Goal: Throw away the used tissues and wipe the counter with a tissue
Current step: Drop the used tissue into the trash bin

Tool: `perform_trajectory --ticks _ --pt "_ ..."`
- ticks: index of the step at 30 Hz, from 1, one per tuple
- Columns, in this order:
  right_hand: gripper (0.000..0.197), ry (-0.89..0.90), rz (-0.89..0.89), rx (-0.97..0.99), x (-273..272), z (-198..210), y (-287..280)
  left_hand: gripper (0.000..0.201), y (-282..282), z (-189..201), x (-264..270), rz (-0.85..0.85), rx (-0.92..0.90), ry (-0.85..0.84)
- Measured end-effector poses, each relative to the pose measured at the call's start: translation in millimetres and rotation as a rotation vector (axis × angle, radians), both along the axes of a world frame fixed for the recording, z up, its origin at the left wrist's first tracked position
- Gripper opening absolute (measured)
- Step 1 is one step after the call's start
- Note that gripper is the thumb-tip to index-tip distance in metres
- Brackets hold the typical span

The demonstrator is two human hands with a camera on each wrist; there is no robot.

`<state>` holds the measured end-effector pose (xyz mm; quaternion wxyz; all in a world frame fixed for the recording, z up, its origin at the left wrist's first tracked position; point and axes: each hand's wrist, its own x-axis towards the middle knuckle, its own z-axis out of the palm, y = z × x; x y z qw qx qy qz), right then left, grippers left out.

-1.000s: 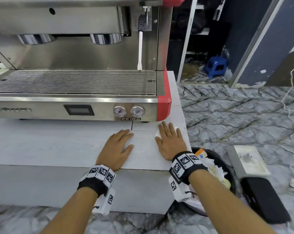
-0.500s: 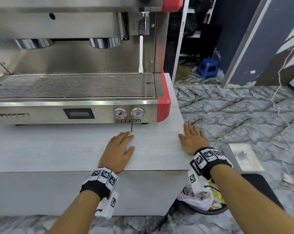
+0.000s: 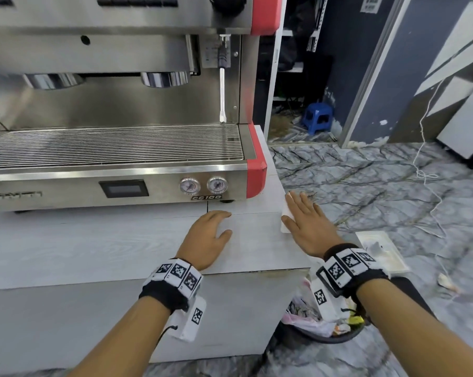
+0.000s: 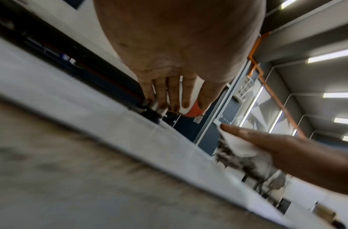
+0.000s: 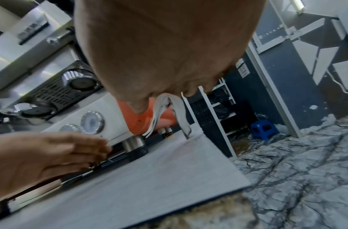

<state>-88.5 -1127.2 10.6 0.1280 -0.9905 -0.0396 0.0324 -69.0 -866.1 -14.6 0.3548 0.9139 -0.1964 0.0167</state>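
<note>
My left hand (image 3: 213, 227) lies flat on the pale wood-grain counter (image 3: 94, 240), fingers straight, in front of the espresso machine (image 3: 121, 148). My right hand (image 3: 303, 213) presses a white tissue (image 3: 285, 223) with straight fingers at the counter's right edge. The tissue (image 4: 238, 145) hangs partly over that edge below the right hand (image 4: 287, 147). In the right wrist view a fold of the tissue (image 5: 179, 111) droops from under the palm. A black trash bin (image 3: 319, 325) holding crumpled tissues and wrappers stands on the floor below the right wrist.
The machine's red corner (image 3: 257, 175) and gauges (image 3: 202, 185) stand close behind both hands. On the marble floor to the right lie a white tray (image 3: 379, 251) and a loose white cable (image 3: 425, 170). A blue stool (image 3: 318, 118) stands farther back.
My right hand slid the tissue rightward across the counter to its right edge, then slightly forward. The left hand stayed flat in place.
</note>
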Motion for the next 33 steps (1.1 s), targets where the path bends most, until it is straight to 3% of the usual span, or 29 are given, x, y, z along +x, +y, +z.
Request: perform_trajectory --ticks 9,17,21,24,28,33 --pt "0.074 -0.092 0.261 0.06 -18 10 15 0.028 -78 37 5 -0.098 -0.568 0.454" --pt "0.074 -0.102 0.281 0.329 -27 16 -27 0.028 -136 39 -1 -0.024 -0.926 0.602" --pt "0.075 -0.076 0.274 0.526 -23 15 -55 0.02 -167 40 1 -0.012 -0.938 0.567" --pt "0.073 -0.08 0.135 0.861 -16 14 -80 0.019 -190 41 3 0.003 -0.967 0.577" --pt "0.041 0.143 -0.116 1.29 2 10 -114 0.024 -220 40 7 0.004 -0.975 0.608" --pt "0.014 0.26 -0.16 1.409 21 -4 -151 0.025 -254 30 18 0.064 -0.806 0.533"
